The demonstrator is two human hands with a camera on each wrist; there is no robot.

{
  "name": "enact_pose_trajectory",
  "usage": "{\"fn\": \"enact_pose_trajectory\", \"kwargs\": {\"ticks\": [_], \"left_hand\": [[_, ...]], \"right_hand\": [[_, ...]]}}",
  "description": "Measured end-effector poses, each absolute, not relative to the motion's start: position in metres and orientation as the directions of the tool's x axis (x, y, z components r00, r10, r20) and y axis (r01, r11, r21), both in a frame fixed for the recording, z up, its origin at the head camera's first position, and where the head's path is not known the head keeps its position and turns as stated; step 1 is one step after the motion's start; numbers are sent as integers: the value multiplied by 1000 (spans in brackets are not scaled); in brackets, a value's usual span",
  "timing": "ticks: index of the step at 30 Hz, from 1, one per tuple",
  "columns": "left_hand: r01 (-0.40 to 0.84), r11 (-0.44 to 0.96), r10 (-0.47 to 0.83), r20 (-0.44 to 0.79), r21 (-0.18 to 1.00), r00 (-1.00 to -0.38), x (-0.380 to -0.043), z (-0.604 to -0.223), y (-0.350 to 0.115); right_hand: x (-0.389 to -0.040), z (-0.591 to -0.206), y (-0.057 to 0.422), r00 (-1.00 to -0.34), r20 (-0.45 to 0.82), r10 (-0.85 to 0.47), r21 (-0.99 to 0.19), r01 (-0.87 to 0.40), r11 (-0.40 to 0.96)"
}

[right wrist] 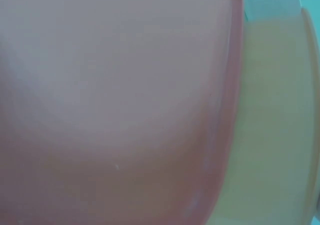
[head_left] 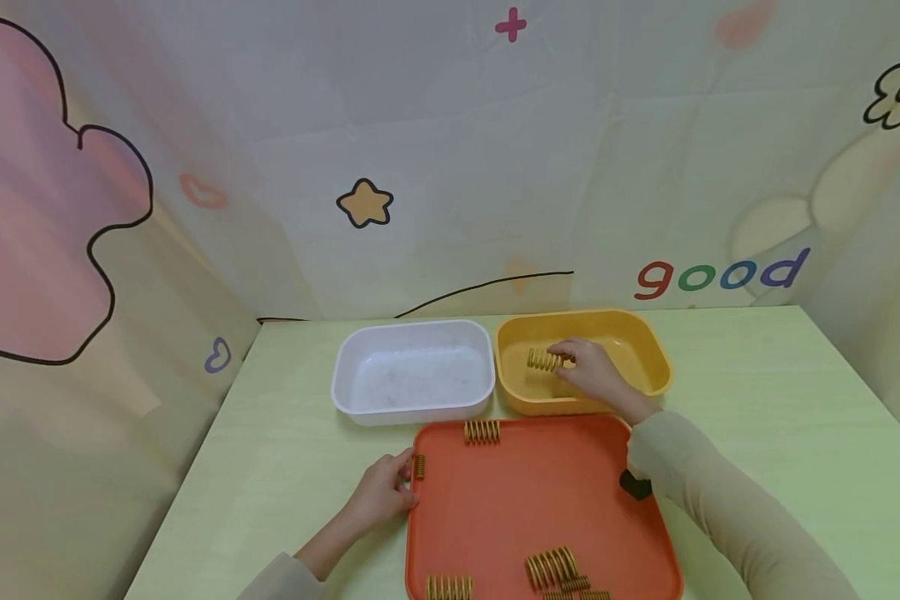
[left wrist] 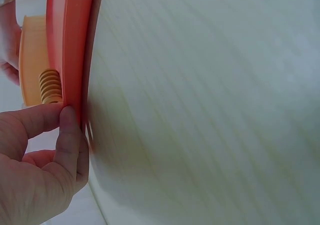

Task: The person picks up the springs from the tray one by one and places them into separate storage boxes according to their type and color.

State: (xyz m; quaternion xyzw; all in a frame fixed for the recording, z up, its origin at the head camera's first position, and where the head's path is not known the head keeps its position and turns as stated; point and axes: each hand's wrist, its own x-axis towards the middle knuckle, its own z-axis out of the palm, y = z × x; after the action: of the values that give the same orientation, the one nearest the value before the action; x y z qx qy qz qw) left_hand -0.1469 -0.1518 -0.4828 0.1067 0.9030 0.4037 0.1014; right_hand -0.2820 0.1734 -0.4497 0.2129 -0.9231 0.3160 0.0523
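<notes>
pinched: gold spring [head_left: 542, 360] in right hand [head_left: 591, 369], over yellow bin [head_left: 626, 354]; left hand [head_left: 381, 493] grips red tray [head_left: 532, 487] by rim. other springs [head_left: 482, 432] on tray, likely left to do.

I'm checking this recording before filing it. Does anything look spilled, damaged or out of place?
Nothing stands out. The loose springs lie in the red tray, a few bunched toward its near side; the left hand grips its rim and the right hand holds another spring at the yellow bin.
</notes>
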Motion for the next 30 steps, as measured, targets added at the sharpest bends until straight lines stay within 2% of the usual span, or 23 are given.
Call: {"fn": "enact_pose_trajectory", "kwargs": {"ticks": [30], "left_hand": [[94,646,267,-109,757,-958,-148,-485,-152]], "right_hand": [[-304,-457,180,-919,121,-375,-587,-371,720]]}}
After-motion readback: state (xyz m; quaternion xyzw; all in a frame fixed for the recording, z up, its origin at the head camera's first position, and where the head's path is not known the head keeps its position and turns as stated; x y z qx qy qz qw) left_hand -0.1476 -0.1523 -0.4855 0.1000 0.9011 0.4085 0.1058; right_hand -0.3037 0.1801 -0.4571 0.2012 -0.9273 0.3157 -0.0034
